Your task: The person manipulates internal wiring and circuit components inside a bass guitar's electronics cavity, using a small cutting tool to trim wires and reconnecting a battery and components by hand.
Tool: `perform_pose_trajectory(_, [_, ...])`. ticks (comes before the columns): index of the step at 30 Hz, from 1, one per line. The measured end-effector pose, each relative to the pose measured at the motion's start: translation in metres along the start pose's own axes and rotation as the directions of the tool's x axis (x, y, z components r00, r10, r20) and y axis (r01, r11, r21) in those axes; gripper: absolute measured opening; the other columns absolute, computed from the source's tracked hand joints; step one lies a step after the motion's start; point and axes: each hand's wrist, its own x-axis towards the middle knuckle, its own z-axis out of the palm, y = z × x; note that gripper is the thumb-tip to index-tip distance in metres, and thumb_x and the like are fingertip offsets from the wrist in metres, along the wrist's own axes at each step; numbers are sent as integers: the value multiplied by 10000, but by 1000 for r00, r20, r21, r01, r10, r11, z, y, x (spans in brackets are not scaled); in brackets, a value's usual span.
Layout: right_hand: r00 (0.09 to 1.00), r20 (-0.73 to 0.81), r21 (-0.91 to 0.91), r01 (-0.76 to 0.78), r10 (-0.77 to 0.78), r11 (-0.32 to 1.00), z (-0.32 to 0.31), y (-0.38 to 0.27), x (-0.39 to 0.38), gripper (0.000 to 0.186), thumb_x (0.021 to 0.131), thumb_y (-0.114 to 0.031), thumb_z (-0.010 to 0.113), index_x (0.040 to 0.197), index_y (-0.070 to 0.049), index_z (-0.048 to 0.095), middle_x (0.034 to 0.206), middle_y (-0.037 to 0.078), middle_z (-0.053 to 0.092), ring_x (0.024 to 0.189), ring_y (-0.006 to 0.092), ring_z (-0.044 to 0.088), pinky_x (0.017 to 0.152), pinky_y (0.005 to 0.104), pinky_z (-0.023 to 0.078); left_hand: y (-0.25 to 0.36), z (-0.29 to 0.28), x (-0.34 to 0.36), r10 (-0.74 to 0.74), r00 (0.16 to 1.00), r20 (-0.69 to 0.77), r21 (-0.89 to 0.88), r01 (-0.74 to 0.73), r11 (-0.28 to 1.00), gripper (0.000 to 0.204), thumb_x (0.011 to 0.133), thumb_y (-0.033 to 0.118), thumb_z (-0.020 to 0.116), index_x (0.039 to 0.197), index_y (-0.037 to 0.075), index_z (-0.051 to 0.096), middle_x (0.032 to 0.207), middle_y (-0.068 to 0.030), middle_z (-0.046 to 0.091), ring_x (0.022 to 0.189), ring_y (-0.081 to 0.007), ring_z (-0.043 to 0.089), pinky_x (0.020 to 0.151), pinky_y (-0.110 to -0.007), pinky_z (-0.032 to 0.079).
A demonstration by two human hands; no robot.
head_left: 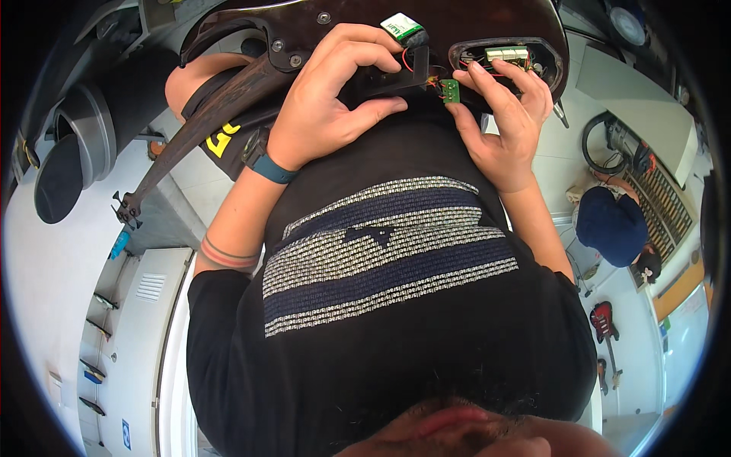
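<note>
A dark brown electric guitar body (304, 29) lies across my lap, its long neck (209, 122) running down to the left. A small green circuit board (451, 91) with thin wires is pinched between my right hand's (506, 122) thumb and index finger, beside the open cavity (562, 70) in the body. White blocks on a second board (509, 55) show inside that cavity. My left hand (335, 99) rests over the guitar's near edge, thumb apart from curved fingers. Near its fingertips are a white, green and black block battery (404, 29), a red wire and a dark strip (420, 65).
Left, a grey bin (91, 133) stands near wall shelves (95, 327). On the right, another person in dark blue (611, 225) bends by a rack of small compartments (661, 198). A black hose (598, 145) and a red guitar (603, 320) are also on that side.
</note>
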Motion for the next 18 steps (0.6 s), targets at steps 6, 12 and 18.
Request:
perform_pose_trajectory(6, [1000, -20, -10, 11, -12, 1000, 2, 3, -4, 653, 848, -203, 955, 1464, -206, 738, 1200, -113, 853, 1327, 216, 657, 1217, 467, 337, -1, 0, 0, 1, 1000, 13, -7, -1, 1000, 522, 778, 64, 988, 1216, 79, 703, 1322, -116, 712, 1236, -293, 680, 1074, -410, 544])
perform_pose_trajectory(12, [999, -25, -21, 23, -23, 1000, 4, 5, -6, 624, 832, -197, 964, 1422, -218, 761, 1214, -99, 850, 1309, 219, 671, 1202, 460, 347, -1, 2, -1, -6, 1000, 11, 1, 5, 1000, 541, 750, 2, 957, 1219, 81, 699, 1293, -115, 706, 1222, -304, 676, 1069, -421, 543])
perform_pose_trajectory(18, [997, -50, -23, 54, -55, 998, 7, 9, -9, 588, 811, -198, 969, 1370, -217, 785, 1222, -93, 843, 1318, 226, 669, 1191, 465, 365, 1, 2, -3, -33, 999, 23, -6, 33, 999, 546, 741, -49, 922, 1224, 75, 700, 1278, -116, 696, 1218, -309, 674, 1069, -422, 544])
